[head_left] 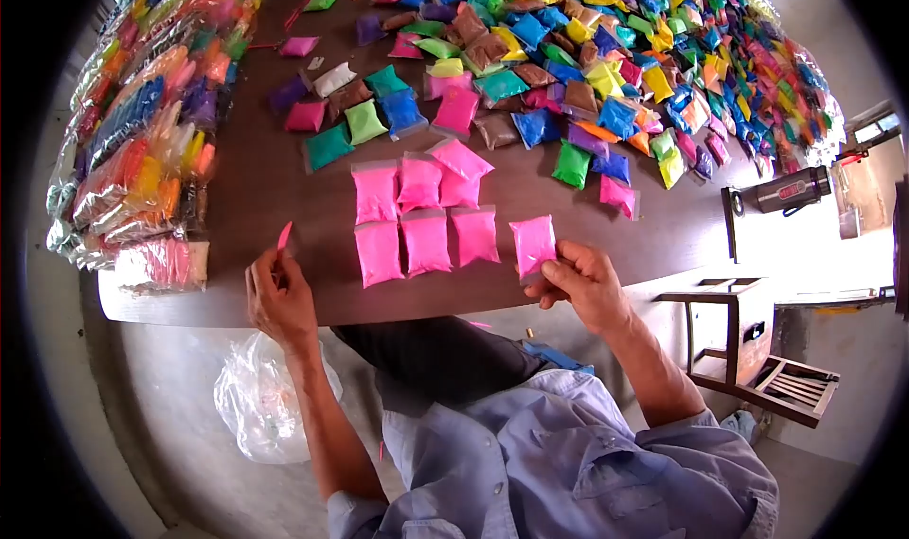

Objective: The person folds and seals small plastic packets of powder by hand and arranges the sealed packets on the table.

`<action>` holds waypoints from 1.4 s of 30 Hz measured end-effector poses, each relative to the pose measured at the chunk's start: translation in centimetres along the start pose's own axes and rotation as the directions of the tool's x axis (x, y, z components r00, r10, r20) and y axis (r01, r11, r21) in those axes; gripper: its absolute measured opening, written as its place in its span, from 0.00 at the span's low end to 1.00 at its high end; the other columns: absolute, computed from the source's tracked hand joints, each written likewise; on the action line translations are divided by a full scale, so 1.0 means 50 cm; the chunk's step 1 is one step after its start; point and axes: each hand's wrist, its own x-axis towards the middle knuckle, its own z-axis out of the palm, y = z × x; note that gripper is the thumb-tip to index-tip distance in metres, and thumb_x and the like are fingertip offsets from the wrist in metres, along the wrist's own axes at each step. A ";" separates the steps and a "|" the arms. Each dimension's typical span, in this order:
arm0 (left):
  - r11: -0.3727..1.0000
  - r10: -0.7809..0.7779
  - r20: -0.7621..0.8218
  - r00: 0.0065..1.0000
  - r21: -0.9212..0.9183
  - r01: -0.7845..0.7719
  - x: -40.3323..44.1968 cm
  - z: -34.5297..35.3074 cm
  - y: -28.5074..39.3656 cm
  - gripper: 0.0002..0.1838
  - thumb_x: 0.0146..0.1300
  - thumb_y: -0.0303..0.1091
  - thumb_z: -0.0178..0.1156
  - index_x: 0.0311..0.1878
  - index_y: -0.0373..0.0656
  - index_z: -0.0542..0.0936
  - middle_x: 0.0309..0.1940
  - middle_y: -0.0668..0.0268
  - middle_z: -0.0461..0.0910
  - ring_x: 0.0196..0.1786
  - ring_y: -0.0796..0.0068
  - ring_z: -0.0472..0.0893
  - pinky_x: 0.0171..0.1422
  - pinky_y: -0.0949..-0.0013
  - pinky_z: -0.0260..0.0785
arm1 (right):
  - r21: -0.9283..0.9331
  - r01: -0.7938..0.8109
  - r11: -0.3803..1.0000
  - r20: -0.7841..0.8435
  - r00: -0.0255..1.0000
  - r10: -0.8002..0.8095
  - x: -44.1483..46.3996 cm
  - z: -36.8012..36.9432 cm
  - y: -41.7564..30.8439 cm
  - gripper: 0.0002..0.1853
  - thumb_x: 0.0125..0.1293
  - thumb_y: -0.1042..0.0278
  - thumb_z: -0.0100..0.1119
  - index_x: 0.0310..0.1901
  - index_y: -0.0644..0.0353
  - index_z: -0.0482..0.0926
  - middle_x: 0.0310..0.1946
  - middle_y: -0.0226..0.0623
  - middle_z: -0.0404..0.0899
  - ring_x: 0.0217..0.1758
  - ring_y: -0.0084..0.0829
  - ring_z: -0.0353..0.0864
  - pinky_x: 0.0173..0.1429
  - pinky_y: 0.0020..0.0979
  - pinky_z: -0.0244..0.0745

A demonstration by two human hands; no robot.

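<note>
One small pink bag [533,243] is held by the right hand [579,276] at its lower right edge, pinched between the thumb and the fingers, near the front edge of the brown table [672,229]. Whether this bag is touching the table cannot be told. By the left hand [281,298], a thin pink strip [284,235] is held upright between fingertips; the other fingers are curled.

Between the two hands, a group of pink bags [426,242] is laid on the table in two rows. Three bags are placed in the lower row, and in the upper row a tilted bag [462,159] is partly laid over its neighbours. The held bag is kept just beside the right end of the lower row, apart from it.

Behind, many small bags of mixed colours [530,33] are spread in a large pile. At the left, large clear packs [142,184] are stacked. At the right side, a dark flask [793,191] is seen.
</note>
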 end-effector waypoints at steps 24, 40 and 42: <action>0.190 0.186 0.868 0.461 -0.492 0.849 -0.200 -0.064 0.393 0.21 0.70 0.39 0.69 0.57 0.32 0.81 0.41 0.63 0.85 0.34 0.80 0.80 0.35 0.76 0.72 | -0.628 0.549 0.552 0.107 0.763 -0.637 -0.040 -0.033 0.028 0.19 0.64 0.89 0.58 0.54 0.64 0.85 0.56 0.48 0.86 0.55 0.47 0.87 0.59 0.37 0.83; 0.240 0.108 0.804 0.585 -0.592 0.769 -0.226 -0.007 0.429 0.16 0.75 0.35 0.64 0.56 0.32 0.80 0.39 0.65 0.86 0.38 0.80 0.83 0.42 0.73 0.77 | -0.208 0.179 0.962 -0.090 0.975 -0.201 -0.041 -0.047 0.002 0.12 0.76 0.76 0.58 0.56 0.70 0.79 0.46 0.33 0.82 0.46 0.18 0.80 0.48 0.24 0.79; 0.431 0.142 0.721 0.678 -0.662 0.614 -0.230 -0.004 0.431 0.17 0.73 0.34 0.67 0.55 0.31 0.80 0.39 0.62 0.87 0.39 0.77 0.84 0.45 0.71 0.78 | -0.223 0.193 0.956 -0.108 0.969 -0.221 -0.033 -0.051 0.010 0.11 0.75 0.73 0.61 0.54 0.70 0.80 0.42 0.30 0.82 0.43 0.16 0.79 0.46 0.23 0.78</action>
